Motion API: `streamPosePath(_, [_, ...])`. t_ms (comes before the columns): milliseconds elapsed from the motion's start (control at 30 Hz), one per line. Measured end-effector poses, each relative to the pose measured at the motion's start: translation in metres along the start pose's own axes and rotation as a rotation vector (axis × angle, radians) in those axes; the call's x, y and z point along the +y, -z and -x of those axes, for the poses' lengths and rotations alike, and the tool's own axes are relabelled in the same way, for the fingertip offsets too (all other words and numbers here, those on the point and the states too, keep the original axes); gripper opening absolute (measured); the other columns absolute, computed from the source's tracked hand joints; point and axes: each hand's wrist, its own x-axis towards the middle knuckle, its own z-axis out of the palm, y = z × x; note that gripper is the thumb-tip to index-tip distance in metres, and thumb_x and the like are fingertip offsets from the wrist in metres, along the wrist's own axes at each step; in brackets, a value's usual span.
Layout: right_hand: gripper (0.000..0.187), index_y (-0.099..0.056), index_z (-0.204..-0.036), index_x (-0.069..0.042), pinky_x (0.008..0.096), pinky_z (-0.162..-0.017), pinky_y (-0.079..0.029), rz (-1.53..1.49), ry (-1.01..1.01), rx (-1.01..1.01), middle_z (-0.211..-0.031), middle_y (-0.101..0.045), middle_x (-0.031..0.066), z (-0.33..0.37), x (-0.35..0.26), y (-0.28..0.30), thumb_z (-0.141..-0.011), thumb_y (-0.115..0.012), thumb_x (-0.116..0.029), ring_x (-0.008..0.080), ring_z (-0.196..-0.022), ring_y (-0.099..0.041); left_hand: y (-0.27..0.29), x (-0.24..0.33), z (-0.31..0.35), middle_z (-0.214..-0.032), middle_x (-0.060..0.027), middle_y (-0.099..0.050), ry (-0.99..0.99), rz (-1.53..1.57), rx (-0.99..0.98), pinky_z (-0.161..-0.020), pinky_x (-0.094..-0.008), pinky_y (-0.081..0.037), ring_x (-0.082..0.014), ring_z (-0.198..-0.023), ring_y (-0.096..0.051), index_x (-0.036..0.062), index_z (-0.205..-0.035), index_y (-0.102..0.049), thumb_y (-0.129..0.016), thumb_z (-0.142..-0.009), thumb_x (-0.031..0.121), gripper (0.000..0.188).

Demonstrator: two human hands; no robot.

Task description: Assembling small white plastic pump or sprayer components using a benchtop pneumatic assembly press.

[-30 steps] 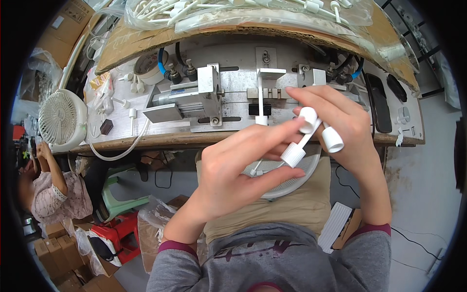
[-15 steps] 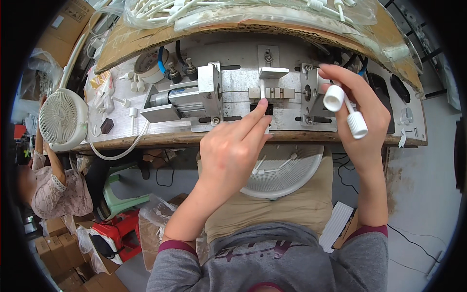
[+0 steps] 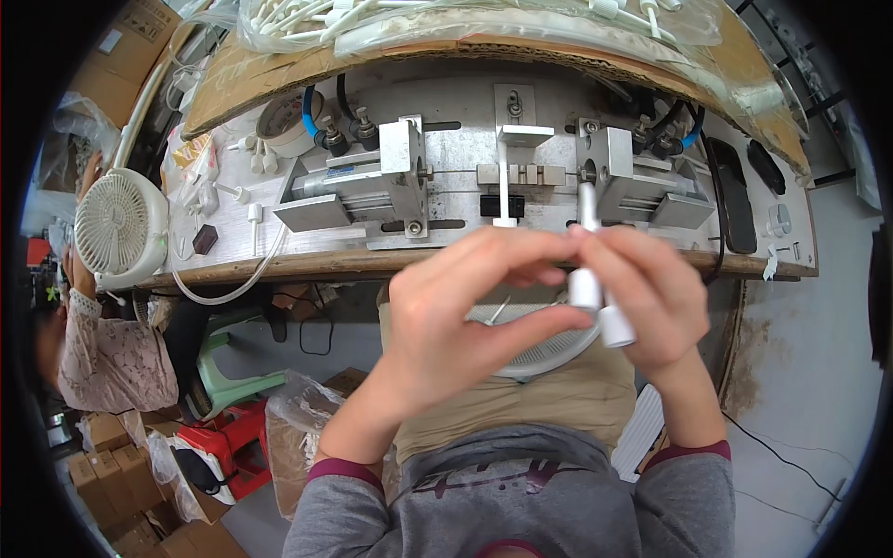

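Note:
My right hand (image 3: 656,293) is closed around several white plastic stems with round caps. One cap (image 3: 584,290) and a second cap (image 3: 616,327) stick out below its fingers, and a white end (image 3: 588,205) points up above them. My left hand (image 3: 446,312) meets it from the left, index finger and thumb closing on the same pieces; slight blur hides the exact contact. Behind the hands, another white stem (image 3: 503,186) stands in the notched metal block (image 3: 539,175) of the bench fixture, with neither hand on it.
Metal cylinder clamps flank the block, a left clamp (image 3: 358,186) and a right clamp (image 3: 651,181). A white basket (image 3: 530,367) rests on my lap. At the left stands a white fan (image 3: 123,228). A cardboard shelf (image 3: 428,58) overhangs the bench; a person (image 3: 116,358) sits far left.
My left hand has left the stem in the fixture and moved right to my right hand. The right hand came down and left with its white capped stems.

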Motion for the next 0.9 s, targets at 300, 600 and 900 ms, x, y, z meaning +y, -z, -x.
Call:
streamPosePath(300, [0.035, -0.069, -0.116, 0.005, 0.0350, -0.083, -0.058, -0.047, -0.150, 0.052, -0.115, -0.069, 0.0210, -0.003, 0.007, -0.008, -0.082, -0.064, 0.002, 0.0303, -0.099, -0.071, 0.008, -0.010, 0.008, -0.109, -0.0120, -0.065, -0.074, -0.550, 0.006, -0.071, -0.0318, -0.061, -0.0192, -0.086, -0.070, -0.0005, -0.110, -0.071, -0.076, -0.077, -0.005, 0.033])
streamPosePath(600, [0.062, -0.053, -0.132, 0.012, 0.0427, -0.105, -0.045, -0.466, -0.274, 0.068, -0.133, -0.056, 0.0305, -0.006, 0.007, 0.001, -0.094, -0.065, -0.036, 0.0386, -0.123, -0.059, 0.016, -0.024, -0.012, -0.122, -0.0049, -0.070, -0.199, -0.945, -0.192, -0.058, -0.0311, -0.051, -0.0200, -0.058, -0.062, 0.0076, -0.101, -0.074, -0.078, -0.076, 0.013, 0.026])
streamPosePath(900, [0.034, -0.066, -0.104, 0.001, 0.0376, -0.089, -0.055, -0.306, -0.333, 0.002, -0.133, -0.059, 0.0238, -0.004, -0.010, 0.001, -0.074, -0.080, 0.001, 0.0300, -0.109, -0.066, 0.039, -0.009, -0.033, -0.115, -0.0074, -0.073, -0.116, -0.658, -0.177, -0.064, -0.0290, -0.054, -0.0188, -0.063, -0.067, 0.0081, -0.107, -0.073, -0.079, -0.078, 0.014, 0.029])
